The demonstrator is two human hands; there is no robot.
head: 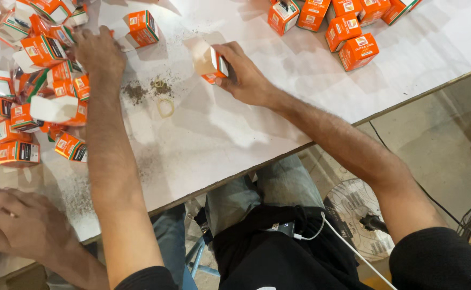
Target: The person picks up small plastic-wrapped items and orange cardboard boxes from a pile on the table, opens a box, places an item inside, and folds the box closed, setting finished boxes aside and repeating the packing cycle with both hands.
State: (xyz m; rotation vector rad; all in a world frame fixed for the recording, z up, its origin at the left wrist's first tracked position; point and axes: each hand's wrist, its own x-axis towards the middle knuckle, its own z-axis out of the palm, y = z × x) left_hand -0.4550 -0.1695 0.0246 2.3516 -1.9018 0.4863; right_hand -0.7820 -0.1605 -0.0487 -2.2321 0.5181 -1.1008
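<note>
My right hand (pixel 246 75) grips a small orange and white carton (pixel 213 63) with its flap open, resting it on the white table (pixel 219 134). My left hand (pixel 100 53) reaches into a pile of the same small orange cartons (pixel 37 80) at the table's left, fingers touching them. Whether it holds one I cannot tell. A single carton (pixel 143 28) stands just right of that hand.
A group of closed orange cartons (pixel 348 27) lies at the far right of the table. Dark crumbs (pixel 147 90) and a rubber band (pixel 165 107) lie between my hands. Another person's hand (pixel 18 225) rests at the lower left. A fan (pixel 361 215) stands on the floor.
</note>
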